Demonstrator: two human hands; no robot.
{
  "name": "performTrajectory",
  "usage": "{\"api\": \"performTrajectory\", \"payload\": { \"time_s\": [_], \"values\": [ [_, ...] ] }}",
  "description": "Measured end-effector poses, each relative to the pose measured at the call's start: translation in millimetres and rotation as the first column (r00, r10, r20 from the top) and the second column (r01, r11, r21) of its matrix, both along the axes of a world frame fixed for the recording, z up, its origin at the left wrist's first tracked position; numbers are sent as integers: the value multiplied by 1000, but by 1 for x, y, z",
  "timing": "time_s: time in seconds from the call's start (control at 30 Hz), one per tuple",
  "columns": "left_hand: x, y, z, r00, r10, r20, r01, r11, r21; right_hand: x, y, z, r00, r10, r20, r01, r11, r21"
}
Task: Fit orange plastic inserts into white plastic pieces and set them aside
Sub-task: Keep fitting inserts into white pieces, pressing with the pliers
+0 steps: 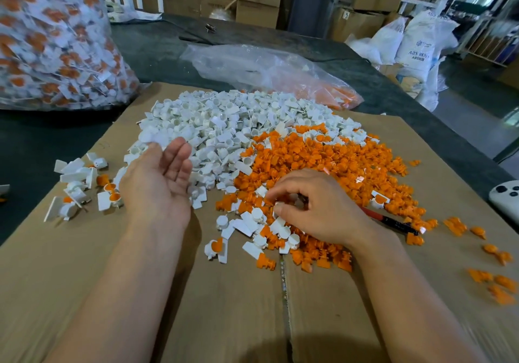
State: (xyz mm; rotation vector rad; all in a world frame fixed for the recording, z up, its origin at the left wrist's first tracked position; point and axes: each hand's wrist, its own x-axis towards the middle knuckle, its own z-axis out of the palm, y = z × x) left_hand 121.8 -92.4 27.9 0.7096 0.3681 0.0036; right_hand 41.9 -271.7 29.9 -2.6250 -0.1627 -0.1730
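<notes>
Bench (157, 54) covered in dark cloth, flattened cardboard sheet (224, 306) laid on top as work surface. Large heap of white plastic pieces (213, 127) at centre-back of the cardboard; heap of orange inserts (323, 160) directly to its right, the two piles touching and mixing along the seam. Left hand (157, 183) held palm-up over the near-left edge of the white heap, fingers apart and loosely curled, nothing visible in the palm. Right hand (311, 211) palm-down at the near edge of the orange heap, fingers pinched together on a small white piece (278, 205) among the mixed parts. Small cluster of assembled pieces (84, 186), white with orange showing, lies set aside to the left of the left hand. Big clear bag of assembled parts (53, 42) at far left. Slack clear bag (266, 70) behind the heaps, some orange inside. Red-and-black pen (390, 221) lies just beside the right wrist.
</notes>
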Motion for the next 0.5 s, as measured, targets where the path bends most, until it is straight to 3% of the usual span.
{"api": "performTrajectory", "payload": {
  "time_s": [0.27, 0.5],
  "values": [
    [8, 12, -3, 989, 143, -40, -148, 963, -226, -1, 0, -1, 1000, 22, -8, -22, 1000, 3],
    [7, 11, -4, 991, 119, -58, -129, 964, -233, 0, -2, -2, 1000, 22, 4, -22, 1000, -14]
  ]
}}
